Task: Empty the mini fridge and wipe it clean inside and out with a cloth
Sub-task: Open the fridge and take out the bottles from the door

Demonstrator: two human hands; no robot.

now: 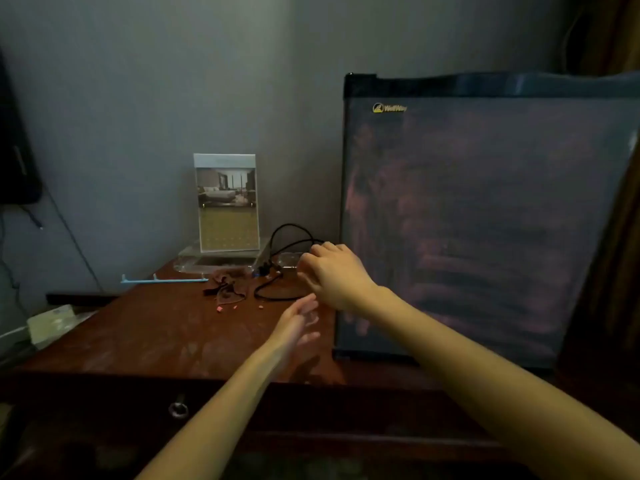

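Note:
A dark mini fridge (485, 220) with a yellow logo stands on the right of a reddish wooden table (156, 330), door shut and smeared with streaks. My right hand (332, 271) hovers by the fridge's lower left corner, fingers curled, above a black cable (284, 289); whether it holds anything I cannot tell. My left hand (298, 320) is below it, palm up, fingers apart, empty. A small brown crumpled cloth (228, 289) lies on the table left of the cable.
An upright acrylic stand with a hotel-room picture (227, 202) sits on clear trays (214, 263) at the back. A light blue rail (162, 280) lies at the table's left rear. Pink crumbs (221, 309) dot the wood. A drawer ring pull (178, 408) is below the edge.

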